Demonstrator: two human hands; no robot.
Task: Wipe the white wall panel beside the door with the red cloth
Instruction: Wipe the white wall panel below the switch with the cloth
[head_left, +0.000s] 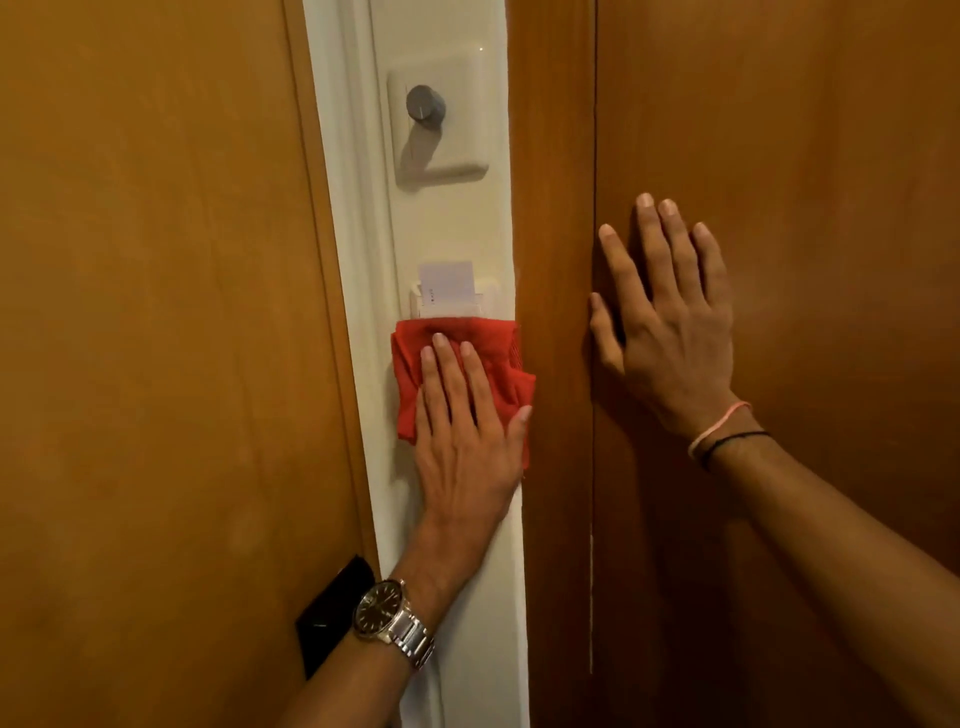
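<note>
Nearest the camera, a steel wristwatch sits on the left forearm, which reaches up along the narrow white wall panel set between two wooden surfaces. Just left of the watch a black plate shows on the wooden door.

Further up, the left hand lies flat, fingers extended and palm pressing the red cloth against the panel; it is not gripping so much as pinning the bunched fabric to the surface, which suits a wiping stroke, since broad pressure keeps the cloth in contact. The cloth covers the panel's full width here, and its right edge laps onto the corner where the panel meets the dark wood.

The right hand is empty, spread open against the wooden panel to the right, seemingly as a brace to steady the body.

Just above the cloth, touching its upper edge, a white key card stands in a wall-mounted card holder. Wiping upward risks knocking the card, so the stroke probably needs to stay below or skirt the holder.

Farthest up, a white switch plate with a grey dimmer knob sits on the panel, well apart from the cloth and apparently not yet reached
</note>
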